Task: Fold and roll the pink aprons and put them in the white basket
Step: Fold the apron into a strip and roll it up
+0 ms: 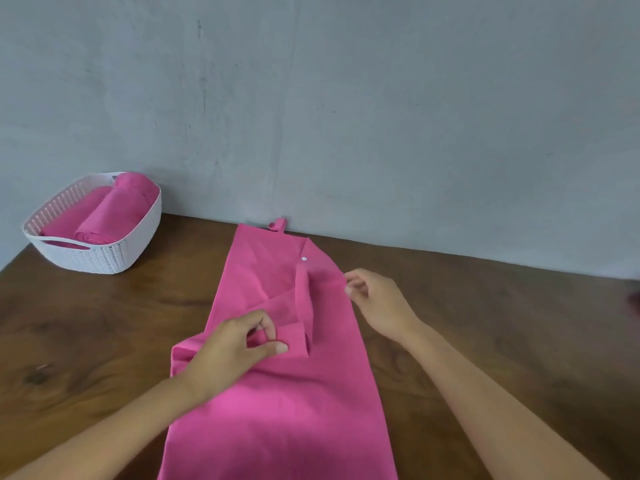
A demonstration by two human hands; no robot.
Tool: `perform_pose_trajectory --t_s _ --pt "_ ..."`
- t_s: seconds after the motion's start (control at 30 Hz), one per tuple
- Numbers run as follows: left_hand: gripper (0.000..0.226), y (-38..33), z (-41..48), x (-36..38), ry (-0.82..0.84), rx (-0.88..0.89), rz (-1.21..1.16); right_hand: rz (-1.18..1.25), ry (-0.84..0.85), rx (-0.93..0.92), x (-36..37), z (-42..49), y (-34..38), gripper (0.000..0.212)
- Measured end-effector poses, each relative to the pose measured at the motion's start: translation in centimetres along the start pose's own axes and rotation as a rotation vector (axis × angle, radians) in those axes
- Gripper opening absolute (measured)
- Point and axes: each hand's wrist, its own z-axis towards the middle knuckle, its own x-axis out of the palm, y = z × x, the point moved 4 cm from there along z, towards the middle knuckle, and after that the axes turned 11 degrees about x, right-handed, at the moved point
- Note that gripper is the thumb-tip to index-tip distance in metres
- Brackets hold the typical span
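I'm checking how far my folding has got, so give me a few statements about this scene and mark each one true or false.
1. The white basket already holds rolled pink aprons. True.
2. The apron under the hands is fully rolled. False: it lies flat on the wooden table, only partly folded.
3. The left hand pinches a fold of that apron. True.
4. The right hand reaches into the basket. False: it is at the apron's right edge.
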Motion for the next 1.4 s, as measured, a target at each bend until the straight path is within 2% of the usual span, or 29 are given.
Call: perform_pose_trajectory --t_s 0.1,0.2,0.3,0.33,0.47,0.63,0.77,0.97,1.07,1.2,1.3,1.4 --pt "0.031 1.0 -1.1 -0.5 0.065 -0.015 -0.068 -0.162 0.062 -0.157 1.9 2.7 3.0 0.035" --pt "0.042 2.2 -2.0 -0.6 0.121 -0.062 -0.122 -0.37 0.201 -0.347 4.7 4.5 6.1 0.054" --pt "0.03 2.8 -2.5 -0.4 0.188 -0.073 -0.092 -0.647 0.349 -0.473 7.7 5.6 8.2 0.068" --pt "0.022 2.9 -2.6 -0.4 0.212 -0.049 -0.037 -0.719 0.392 -0.487 8.6 5.7 8.5 0.066" --pt "0.039 3.1 -2.7 -0.3 0.217 0.059 0.128 -0.704 0.477 -0.428 10.2 6.7 8.0 0.058" --pt "0.029 2.9 -2.0 -0.5 0.172 0.052 0.075 -0.758 0.495 -0.435 10.2 7.5 7.3 0.051" --pt "0.039 2.4 -0.7 -1.1 0.073 0.063 0.046 -0.856 0.452 -0.52 9.5 7.6 6.5 0.048" --pt "0.051 3.0 2.4 -4.0 -0.087 0.079 0.078 -0.939 0.2 -0.586 6.3 8.0 5.0 0.033" --pt "0.058 4.6 4.5 -5.6 -0.119 0.07 0.12 -0.914 0.104 -0.598 4.0 8.5 4.0 0.033" --pt "0.053 7.4 8.3 -7.4 -0.145 -0.004 0.174 -0.875 0.006 -0.531 0.7 9.4 1.8 0.028" --pt "0.04 9.2 11.5 -8.5 -0.207 -0.071 0.184 -0.808 0.016 -0.413 -1.1 9.9 0.2 0.021" --pt "0.04 10.8 14.6 -8.7 -0.238 -0.13 0.194 -0.751 0.005 -0.324 -1.8 10.0 -0.8 0.024"
